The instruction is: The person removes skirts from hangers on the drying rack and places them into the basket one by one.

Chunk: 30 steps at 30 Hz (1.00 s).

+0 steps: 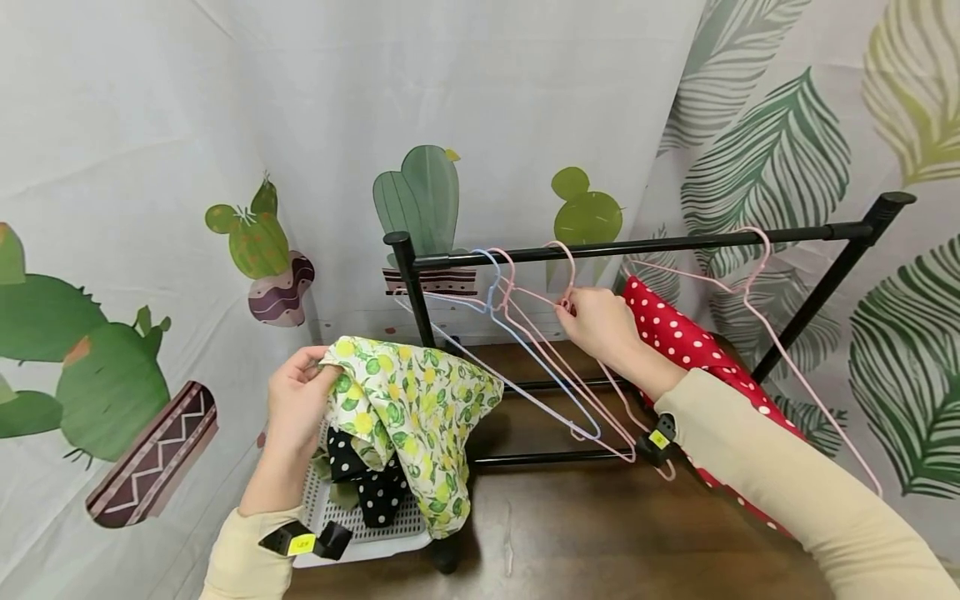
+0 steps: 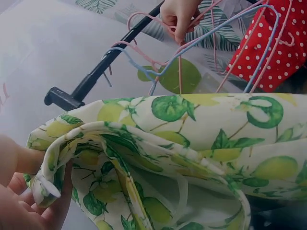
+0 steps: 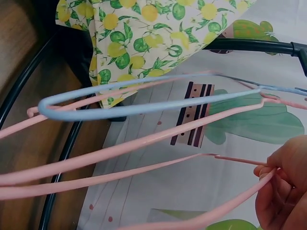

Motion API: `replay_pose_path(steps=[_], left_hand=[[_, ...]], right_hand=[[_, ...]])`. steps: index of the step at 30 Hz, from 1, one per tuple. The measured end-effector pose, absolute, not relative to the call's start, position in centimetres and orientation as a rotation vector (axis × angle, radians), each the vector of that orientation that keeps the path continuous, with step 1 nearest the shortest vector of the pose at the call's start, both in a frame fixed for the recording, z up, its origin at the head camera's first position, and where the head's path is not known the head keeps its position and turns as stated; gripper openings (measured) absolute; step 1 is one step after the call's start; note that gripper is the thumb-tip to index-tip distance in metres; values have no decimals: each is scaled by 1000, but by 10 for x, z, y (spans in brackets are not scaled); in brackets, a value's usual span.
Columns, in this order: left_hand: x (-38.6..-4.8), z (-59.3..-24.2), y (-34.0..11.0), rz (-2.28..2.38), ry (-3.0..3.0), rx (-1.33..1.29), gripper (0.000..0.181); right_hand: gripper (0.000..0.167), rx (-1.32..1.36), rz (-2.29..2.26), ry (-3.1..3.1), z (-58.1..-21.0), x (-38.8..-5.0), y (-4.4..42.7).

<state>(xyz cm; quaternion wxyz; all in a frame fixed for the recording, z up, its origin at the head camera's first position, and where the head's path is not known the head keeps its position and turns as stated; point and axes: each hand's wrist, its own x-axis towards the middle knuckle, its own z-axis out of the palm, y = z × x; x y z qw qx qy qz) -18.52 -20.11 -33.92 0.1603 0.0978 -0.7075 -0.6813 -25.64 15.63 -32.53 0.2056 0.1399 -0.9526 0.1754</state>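
My left hand pinches the edge of a white cloth garment printed with lemons and green leaves. It hangs from the fingers, and its open hem faces the left wrist camera. At the rack, my right hand grips a pink hanger just below its hook, which is still over the bar. Left of that hand hang a blue hanger and other pink ones. Behind the right forearm is a red cloth with white dots, by a pink hanger farther right.
The black rack spans the middle and right, with lower rails beneath. Under the lemon garment stands a white perforated basket holding black dotted cloth and olive cloth. Brown wood-look surface lies in front. Printed curtains hang behind.
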Motion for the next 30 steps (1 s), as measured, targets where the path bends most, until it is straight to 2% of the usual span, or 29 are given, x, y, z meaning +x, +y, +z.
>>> replay_pose_path(steps=[30], left_hand=[[-174, -285, -258, -1925, -1740, 400, 19]], right_hand=[[17, 413, 470, -2643, -321, -262, 148]])
